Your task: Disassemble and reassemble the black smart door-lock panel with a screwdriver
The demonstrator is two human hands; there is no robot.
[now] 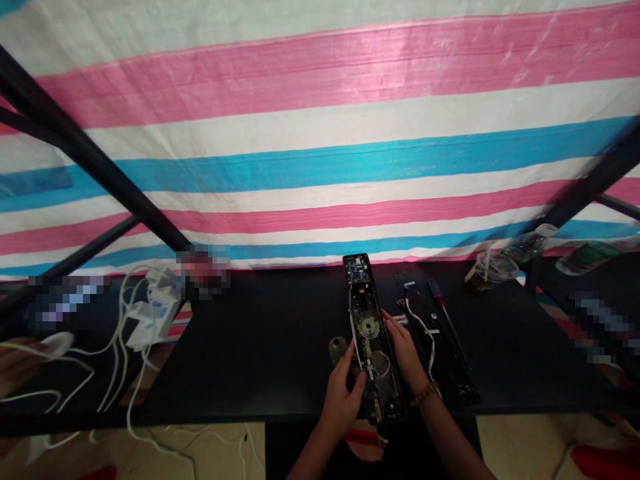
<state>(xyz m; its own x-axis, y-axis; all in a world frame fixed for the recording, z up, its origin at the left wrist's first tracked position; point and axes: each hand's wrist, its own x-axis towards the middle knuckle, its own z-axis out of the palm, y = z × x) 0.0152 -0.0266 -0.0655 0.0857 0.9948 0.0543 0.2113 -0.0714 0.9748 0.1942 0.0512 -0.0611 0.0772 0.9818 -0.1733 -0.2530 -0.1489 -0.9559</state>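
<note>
Both hands hold a long, narrow black device housing (369,353), open side up, near the front edge of the table. A small blue circuit board (357,269) sits at its far end; a round metal part, thin wires and brass-coloured pieces show inside. My left hand (343,397) grips the left side, fingers bent, thumb toward the interior. Along the right side, my right hand (404,350) is closed on the edge, its fingertips partly hidden. A small metal part (337,348) lies just beyond my left fingers. Right of the housing lies a dark flat panel (460,383) with a white cable (427,333).
A red-handled screwdriver (437,293) lies at right on the black table (250,347). Clear plastic containers (493,267) stand at the back right. White cables and a power strip (155,317) hang at left, near another person's hand (20,367). A striped sheet (320,153) closes the back.
</note>
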